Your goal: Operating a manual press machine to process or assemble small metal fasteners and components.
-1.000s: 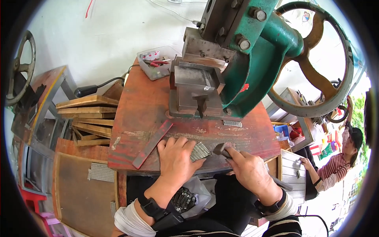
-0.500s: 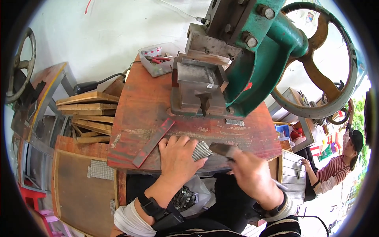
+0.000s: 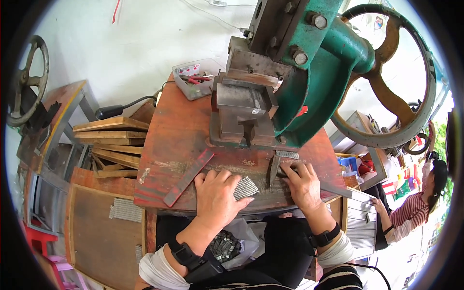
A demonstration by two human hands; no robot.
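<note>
My left hand [image 3: 216, 195] lies on the near part of the red-brown worktable, its thumb and fingers closed round a small block of ridged silvery metal pieces [image 3: 246, 188]. To the right, my right hand [image 3: 303, 184] is curled over what looks like a hammer [image 3: 274, 169]. Its dark wedge-shaped head rests on the tabletop, and the grey handle emerges on the far side of my palm. Part of the grip is hidden under my fingers. Just beyond the head lies another small ridged metal strip [image 3: 287, 154]. A flat red-and-dark bar [image 3: 188, 178] lies left of my left hand.
A green hand press [image 3: 319, 87] with a large wheel [image 3: 425, 72] stands at the back. A clear plastic box [image 3: 195, 92] holds red-handled pliers. Wooden trays [image 3: 111, 135] are stacked left; another tray [image 3: 92, 237] lies below. A person in stripes [image 3: 411, 212] works at right.
My right hand has moved up and away from the metal block, and the hammer now lies on the tabletop under it. My left hand stays with the block.
</note>
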